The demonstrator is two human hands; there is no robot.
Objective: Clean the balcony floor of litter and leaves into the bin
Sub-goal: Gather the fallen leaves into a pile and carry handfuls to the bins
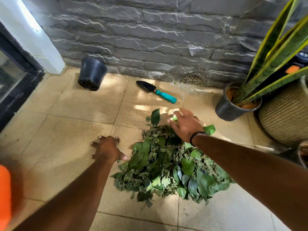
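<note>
Gathering stage of the balcony clean-up. A heap of green leaves [171,165] lies on the tan floor tiles [66,130], near centre and slightly right. The left hand [106,148] is pressed on bare tile just left of the heap, fingers spread and straight, holding nothing. The right hand [185,125] reaches over the far edge of the heap with fingers loosely extended; a bright leaf scrap shows at its fingertips, but motion blur hides whether it is pinched, so the grip cannot be told. A single large leaf [155,116] lies just beyond the heap's far-left edge.

To do this step well, the right hand would best rake stray leaves nearward into the heap while the left walls the left side, compacting before lifting, since dry fragments are likely to crumble and scatter.

Containers: a black plastic pot [92,74] lies tipped against the stone wall [150,39] at far left, its contents unseen; a second black pot [233,105] at right holds a snake plant [275,52] in orange soil, beside a woven basket [283,117]. A teal-handled trowel [155,91] lies near the wall. No bin is visible.
</note>
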